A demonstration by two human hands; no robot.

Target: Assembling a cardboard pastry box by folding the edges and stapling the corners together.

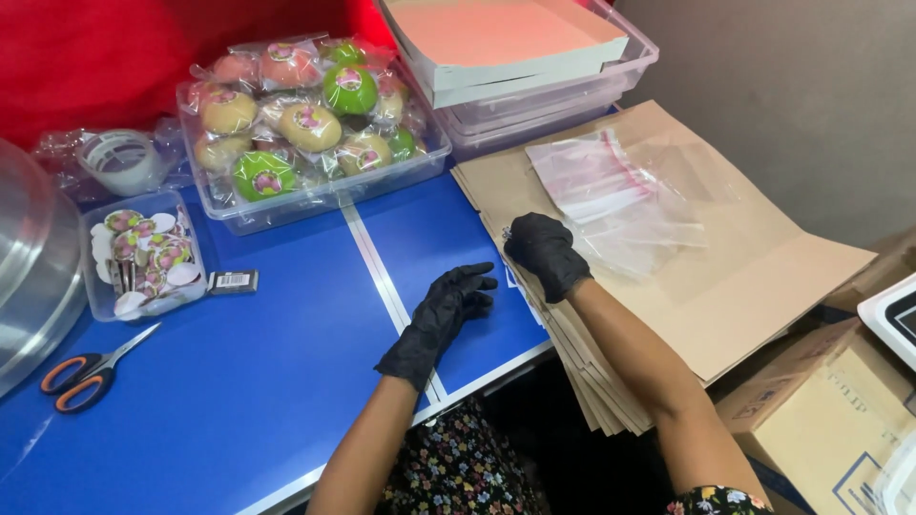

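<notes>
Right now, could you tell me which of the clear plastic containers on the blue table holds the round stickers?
The small clear tub at the table's left, near the scissors; the larger container holds wrapped round goods.

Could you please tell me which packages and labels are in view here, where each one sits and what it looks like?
Wrapped round cakes: clear tub, table's far side; green, tan, pink, round stickers on top.
Sticker tub: left, small clear box of round pink-green labels.
Barcode tag: beside that tub, small, dark.
Clear bags: on brown paper sheets, by the right hand.
Cardboard boxes: lower right, tan.
</notes>
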